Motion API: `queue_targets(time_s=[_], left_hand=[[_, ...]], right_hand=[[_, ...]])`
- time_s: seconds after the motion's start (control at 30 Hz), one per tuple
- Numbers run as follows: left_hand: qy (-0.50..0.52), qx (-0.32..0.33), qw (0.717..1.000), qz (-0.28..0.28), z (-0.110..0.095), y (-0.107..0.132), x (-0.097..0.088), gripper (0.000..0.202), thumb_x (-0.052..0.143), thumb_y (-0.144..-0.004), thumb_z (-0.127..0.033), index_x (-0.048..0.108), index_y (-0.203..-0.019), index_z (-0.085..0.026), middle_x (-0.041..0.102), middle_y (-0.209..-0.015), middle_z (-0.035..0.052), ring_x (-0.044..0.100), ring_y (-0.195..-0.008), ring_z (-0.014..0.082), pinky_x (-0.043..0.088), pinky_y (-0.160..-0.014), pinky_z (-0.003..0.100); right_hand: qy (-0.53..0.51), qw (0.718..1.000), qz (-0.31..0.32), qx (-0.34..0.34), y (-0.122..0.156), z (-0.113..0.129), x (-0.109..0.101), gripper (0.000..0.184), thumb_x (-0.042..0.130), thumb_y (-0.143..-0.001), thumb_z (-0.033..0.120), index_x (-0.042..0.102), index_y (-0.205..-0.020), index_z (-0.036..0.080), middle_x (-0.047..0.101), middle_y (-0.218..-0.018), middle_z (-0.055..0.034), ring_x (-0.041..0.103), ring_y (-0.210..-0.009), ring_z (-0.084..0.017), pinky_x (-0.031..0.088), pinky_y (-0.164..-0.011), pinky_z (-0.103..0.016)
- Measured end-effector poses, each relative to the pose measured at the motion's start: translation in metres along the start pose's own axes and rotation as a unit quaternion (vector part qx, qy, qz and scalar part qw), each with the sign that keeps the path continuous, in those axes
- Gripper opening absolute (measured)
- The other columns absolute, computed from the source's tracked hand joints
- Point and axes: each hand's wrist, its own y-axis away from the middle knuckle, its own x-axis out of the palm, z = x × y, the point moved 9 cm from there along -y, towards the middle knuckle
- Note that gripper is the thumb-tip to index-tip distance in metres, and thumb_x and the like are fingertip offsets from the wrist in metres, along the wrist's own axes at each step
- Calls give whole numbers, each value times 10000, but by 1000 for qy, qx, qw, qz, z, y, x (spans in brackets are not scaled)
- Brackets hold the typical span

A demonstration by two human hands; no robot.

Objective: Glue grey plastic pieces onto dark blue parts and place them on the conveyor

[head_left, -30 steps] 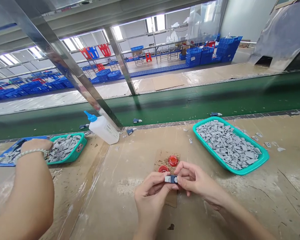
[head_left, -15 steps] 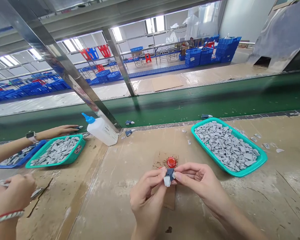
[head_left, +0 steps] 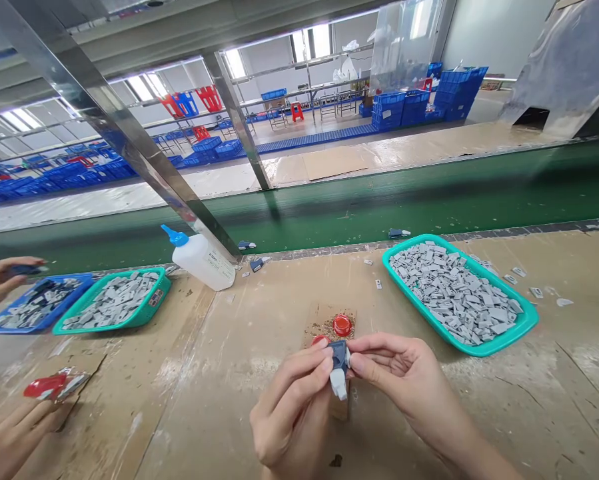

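Both my hands pinch one small blue and white plastic part (head_left: 338, 368) low over the bench. My left hand (head_left: 289, 410) grips it from the left, fingers closed on it. My right hand (head_left: 402, 380) holds it from the right with thumb and forefinger. The part stands upright, blue end up, white end down. Just behind it lie a red cap (head_left: 342, 325) and a second red cap (head_left: 319, 340), partly hidden by my fingers, on a scrap of brown card (head_left: 324, 313).
A teal tray (head_left: 509, 333) of grey parts sits right. Left stand a second teal tray (head_left: 149, 308), a blue tray (head_left: 9, 319) and a white glue bottle (head_left: 199, 259). A co-worker's hands (head_left: 2, 279) work at far left. A green conveyor belt (head_left: 429, 200) runs behind.
The part has turned from lying sideways to standing upright between my fingers. The co-worker's hand has pulled back from the belt edge to the far left.
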Motion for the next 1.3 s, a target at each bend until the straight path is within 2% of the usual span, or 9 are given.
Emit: queue_targets(time_s=[0.23,0.47,0.67,0.77,0.93,1.07,1.13,1.2,1.3], left_hand=[[-34,29,999,-21,-8,-2,-1,350,682,-612,91,695,-865,-150,701,-899,55,676,-815,239,589,-685,397],[-58,38,997,-33,-11,2,-3,336,678,-657,24,701,-913,-193,713,-916,42,681,-821,244,597,-671,393],[6,4,999,37,3,-2,0,403,706,-622,59,697,-919,-214,718,-906,39,682,-833,240,593,-687,393],[55,-42,995,71,14,-1,4,403,684,-643,74,694,-922,-218,722,-900,41,685,-837,234,588,-708,398],[114,-121,981,98,29,7,13,358,676,-648,76,708,-852,-217,734,-852,43,696,-788,214,590,-679,345],[145,-209,963,88,45,16,17,341,700,-642,34,728,-851,-233,736,-873,51,695,-809,219,588,-704,329],[191,-297,932,86,57,24,24,315,717,-657,-31,728,-892,-240,732,-915,54,695,-823,221,589,-724,325],[234,-386,888,93,65,33,34,312,702,-705,-112,703,-994,-233,715,-1000,71,682,-890,233,574,-788,343],[260,-447,848,115,66,38,48,354,625,-798,-215,623,-1152,-196,656,-1140,113,608,-1062,260,499,-922,398]], right_hand=[[8,1000,-4,-10,1,3,3,200,721,-734,304,695,-907,208,715,-961,-57,661,-922,-198,533,-833,-286],[3,1000,0,-4,2,2,4,200,733,-720,309,686,-881,200,720,-915,-52,670,-869,-192,539,-806,-287],[-19,999,7,31,-1,-7,0,229,788,-653,286,656,-804,177,715,-805,-40,668,-773,-170,536,-739,-261],[-37,998,20,41,-4,-13,-3,259,816,-612,240,638,-786,172,698,-771,-23,651,-733,-148,517,-689,-233],[-60,993,73,76,-4,-20,1,343,803,-634,211,627,-927,181,684,-801,-17,636,-694,-125,493,-665,-225],[-45,996,44,69,-2,-16,0,229,788,-655,245,637,-810,169,696,-829,-32,639,-768,-144,495,-726,-244],[-35,997,25,62,0,-13,0,194,775,-671,273,629,-745,169,702,-810,-30,644,-785,-152,490,-754,-251],[-17,999,6,47,1,-7,-2,184,759,-689,305,643,-725,167,702,-796,-30,644,-806,-164,487,-774,-258],[17,999,-12,27,1,1,-5,212,695,-748,373,690,-777,163,699,-827,-51,640,-835,-188,499,-789,-286]])
